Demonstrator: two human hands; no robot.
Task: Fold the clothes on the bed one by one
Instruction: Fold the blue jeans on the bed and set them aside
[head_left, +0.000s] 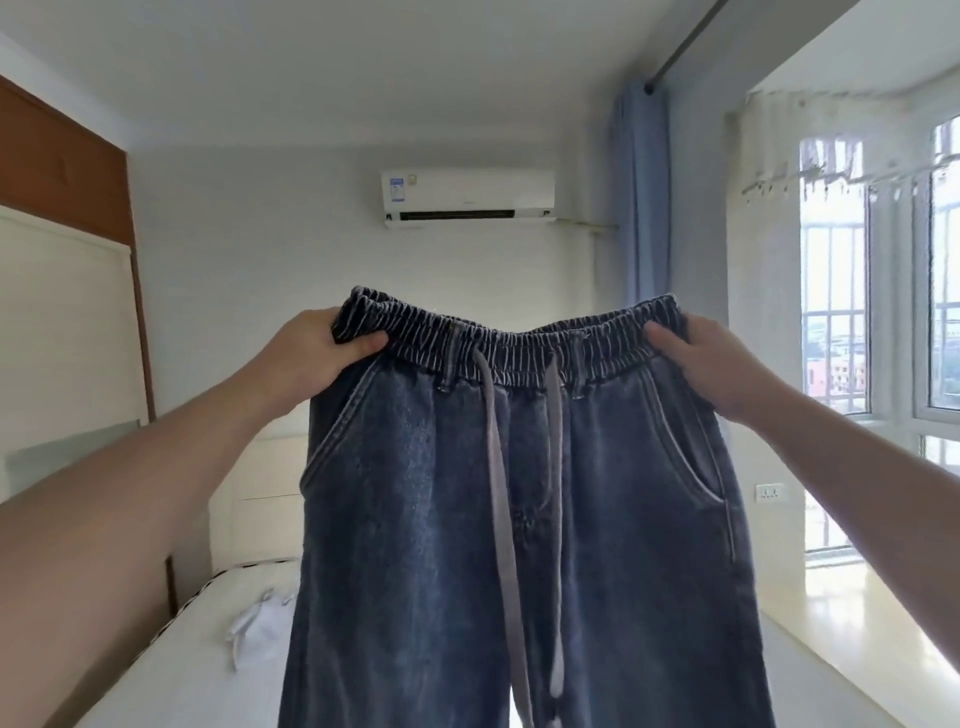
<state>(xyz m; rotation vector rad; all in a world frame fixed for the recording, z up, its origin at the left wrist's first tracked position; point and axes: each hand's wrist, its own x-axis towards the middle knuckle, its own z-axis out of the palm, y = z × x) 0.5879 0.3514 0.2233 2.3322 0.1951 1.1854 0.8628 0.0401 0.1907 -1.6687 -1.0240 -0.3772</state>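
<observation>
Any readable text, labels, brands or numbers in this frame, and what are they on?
None can be read.
Air conditioner: blue sticker at its left end, print too small and blurred.
Jeans, held up by left hand and right hand: no label showing.

Jeans (519, 493) legs below the frame's edge, white garment (257, 621) partly behind.

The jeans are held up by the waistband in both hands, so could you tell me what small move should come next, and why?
Probably bring the two waistband corners together, folding the jeans in half lengthwise. The left hand and right hand each grip one end of the elastic waistband, and the legs hang open and flat above the bed.
</observation>
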